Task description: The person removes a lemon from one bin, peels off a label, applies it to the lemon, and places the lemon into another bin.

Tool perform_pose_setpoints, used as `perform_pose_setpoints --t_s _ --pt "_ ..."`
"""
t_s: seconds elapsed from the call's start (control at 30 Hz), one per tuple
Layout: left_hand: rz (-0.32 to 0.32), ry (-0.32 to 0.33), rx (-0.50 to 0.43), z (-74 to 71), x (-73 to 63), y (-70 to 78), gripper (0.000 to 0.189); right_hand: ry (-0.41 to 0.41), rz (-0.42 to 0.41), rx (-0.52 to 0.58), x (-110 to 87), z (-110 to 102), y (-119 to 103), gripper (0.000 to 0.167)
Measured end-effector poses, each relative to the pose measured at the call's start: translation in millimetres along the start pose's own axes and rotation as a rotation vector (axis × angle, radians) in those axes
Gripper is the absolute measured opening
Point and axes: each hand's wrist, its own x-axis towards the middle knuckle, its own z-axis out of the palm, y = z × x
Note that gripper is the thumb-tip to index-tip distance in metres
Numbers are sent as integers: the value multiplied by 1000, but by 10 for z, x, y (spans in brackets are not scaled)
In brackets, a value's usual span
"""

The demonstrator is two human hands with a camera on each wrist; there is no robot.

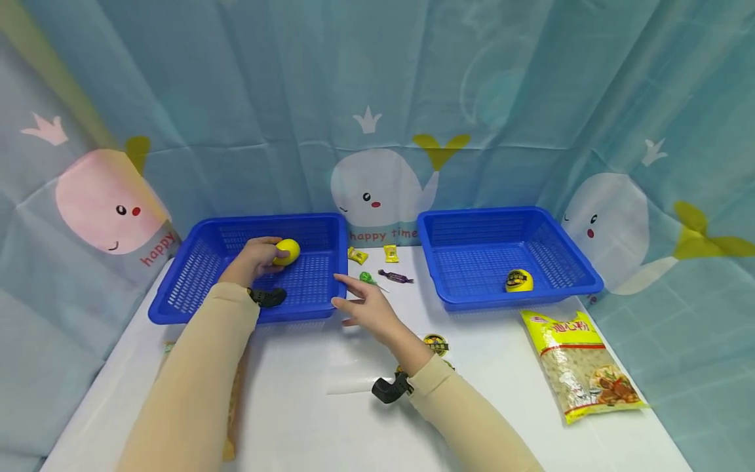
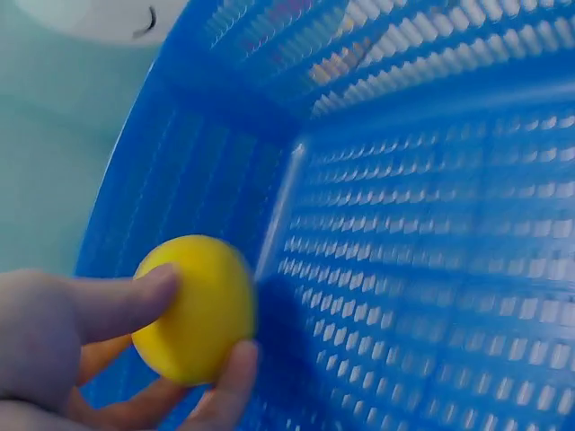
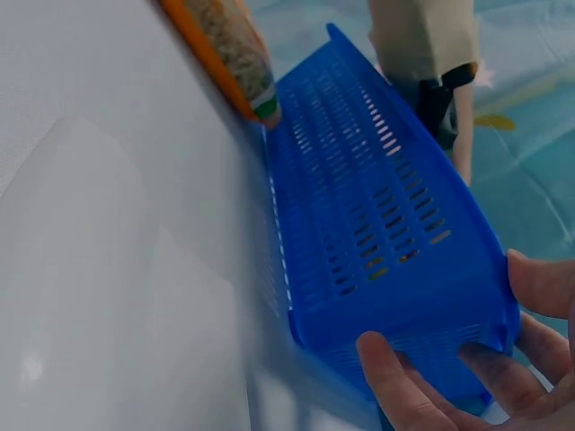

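Note:
My left hand (image 1: 255,257) reaches into the left blue basket (image 1: 248,317) and holds a yellow round fruit (image 1: 288,252) above its mesh floor. In the left wrist view, the thumb presses one side of the smooth fruit, with fingertips along its lower edge. My right hand (image 1: 373,313) is at that basket's right end, fingers spread and holding nothing. The right wrist view has its thumb at the rim and its other fingertips along the end wall. Another yellow fruit (image 1: 520,281), with a black label, lies in the right blue basket (image 1: 492,301).
Between the baskets lie yellow-wrapped candies (image 1: 391,254), a purple-wrapped candy (image 1: 396,276) and a green lollipop (image 1: 367,277). A yellow food bag (image 1: 584,367) lies at right; another bag (image 3: 225,49) is partly behind my left arm. A round black sticker (image 1: 435,344) is near my right wrist.

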Motion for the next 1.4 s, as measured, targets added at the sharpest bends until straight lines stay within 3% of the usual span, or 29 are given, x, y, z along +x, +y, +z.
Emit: perform_pose_setpoints --t_s 0.17,0.37,0.67,0.83,1.13,1.4 --pt "30 -42 56 4 -177 144 63 -3 0 -11 -4 0 -24 56" --pt "63 -119 66 27 -338 171 67 1 -4 -24 -36 -8 -42 54" --pt "194 -105 -35 144 -792 176 66 0 -17 -27 -64 -18 -40 53" --pt "259 -146 -108 229 -1047 74 62 10 -36 -58 -91 -32 -67 56" --pt "337 -218 -124 493 -1422 -42 50 118 -119 -107 -235 -219 -267 56" --pt "406 -231 -73 812 -1707 -129 48 87 -198 -60 -418 -301 -380 55"
